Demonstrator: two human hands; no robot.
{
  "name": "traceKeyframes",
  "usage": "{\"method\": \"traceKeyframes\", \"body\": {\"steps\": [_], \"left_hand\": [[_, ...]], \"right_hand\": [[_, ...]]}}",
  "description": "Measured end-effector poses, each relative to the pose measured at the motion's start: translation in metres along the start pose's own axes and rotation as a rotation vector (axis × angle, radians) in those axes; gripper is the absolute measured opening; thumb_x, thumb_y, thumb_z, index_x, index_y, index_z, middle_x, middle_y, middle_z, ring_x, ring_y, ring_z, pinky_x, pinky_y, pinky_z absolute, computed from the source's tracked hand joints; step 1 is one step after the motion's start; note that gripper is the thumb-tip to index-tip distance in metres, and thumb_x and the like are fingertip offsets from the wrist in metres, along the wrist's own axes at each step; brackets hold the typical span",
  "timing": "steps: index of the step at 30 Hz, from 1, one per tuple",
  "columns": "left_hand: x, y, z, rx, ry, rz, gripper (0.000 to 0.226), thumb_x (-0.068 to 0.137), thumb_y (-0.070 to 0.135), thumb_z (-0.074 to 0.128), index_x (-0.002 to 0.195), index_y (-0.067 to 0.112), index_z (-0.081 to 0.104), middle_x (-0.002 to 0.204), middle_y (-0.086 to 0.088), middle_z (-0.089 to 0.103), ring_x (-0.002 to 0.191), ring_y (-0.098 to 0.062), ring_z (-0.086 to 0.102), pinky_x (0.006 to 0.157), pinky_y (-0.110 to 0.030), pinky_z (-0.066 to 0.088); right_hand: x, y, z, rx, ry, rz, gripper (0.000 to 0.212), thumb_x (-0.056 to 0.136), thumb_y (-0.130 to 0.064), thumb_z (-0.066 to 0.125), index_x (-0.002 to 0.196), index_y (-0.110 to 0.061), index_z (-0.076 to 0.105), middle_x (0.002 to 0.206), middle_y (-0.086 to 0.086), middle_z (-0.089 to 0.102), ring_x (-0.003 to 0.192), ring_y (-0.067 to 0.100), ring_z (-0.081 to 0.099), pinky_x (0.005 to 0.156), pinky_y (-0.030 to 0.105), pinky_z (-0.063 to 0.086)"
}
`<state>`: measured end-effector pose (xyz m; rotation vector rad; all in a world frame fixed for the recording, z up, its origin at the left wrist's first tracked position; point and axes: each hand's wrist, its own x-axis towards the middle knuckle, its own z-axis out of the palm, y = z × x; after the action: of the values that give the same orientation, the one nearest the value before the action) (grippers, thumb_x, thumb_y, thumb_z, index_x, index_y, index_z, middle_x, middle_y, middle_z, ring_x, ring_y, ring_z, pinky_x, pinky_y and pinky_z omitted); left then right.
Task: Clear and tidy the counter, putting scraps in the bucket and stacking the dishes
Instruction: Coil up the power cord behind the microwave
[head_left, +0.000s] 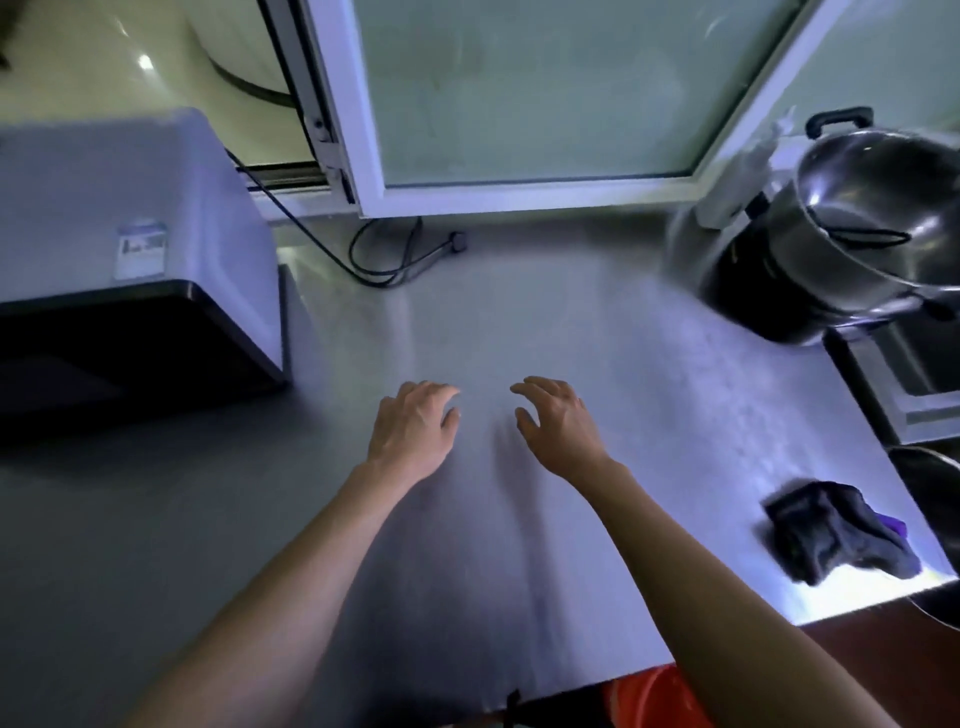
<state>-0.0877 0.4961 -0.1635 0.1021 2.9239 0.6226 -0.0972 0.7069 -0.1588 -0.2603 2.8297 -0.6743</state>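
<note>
Steel, brushed and bare, makes up most of the table (597, 338), and both hands hover over its middle with nothing in them. The left hand (410, 431) and the right hand (558, 423) sit near each other, palms down, each grip loosely spread with the fingers curled as if about to sweep or gather; no scrap can be made out between them, though the frame is blurred.

The dishes are already off to the far right: a stainless pot (878, 218) rests tilted in a dark pot (763, 291) beside the sink (914, 374), probably stacked there to keep the working surface free. A dark cloth (836, 535) lies crumpled near the right front edge, well apart from the hands, handy for wiping. An orange bucket (654, 696) shows just below the table's front edge, under the right forearm, likely placed so scraps can be pushed straight over the lip. A white appliance (130, 208) stands at the left, its black cable (384, 260) looped by the window.

The clearing looks nearly done.
</note>
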Motion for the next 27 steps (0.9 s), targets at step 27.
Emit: {"method": "traceKeyframes", "body": {"steps": [27], "left_hand": [[0.182, -0.114, -0.029, -0.011, 0.032, -0.186, 0.039, 0.099, 0.036, 0.045, 0.135, 0.024, 0.054, 0.134, 0.003, 0.058, 0.122, -0.022, 0.049, 0.1, -0.042, 0.042]], "right_hand": [[0.282, -0.062, 0.054, -0.236, -0.076, -0.275, 0.042, 0.098, -0.013, 0.048, 0.14, -0.015, 0.048, 0.154, 0.007, 0.037, 0.148, 0.024, 0.021, 0.111, 0.044, 0.029]]}}
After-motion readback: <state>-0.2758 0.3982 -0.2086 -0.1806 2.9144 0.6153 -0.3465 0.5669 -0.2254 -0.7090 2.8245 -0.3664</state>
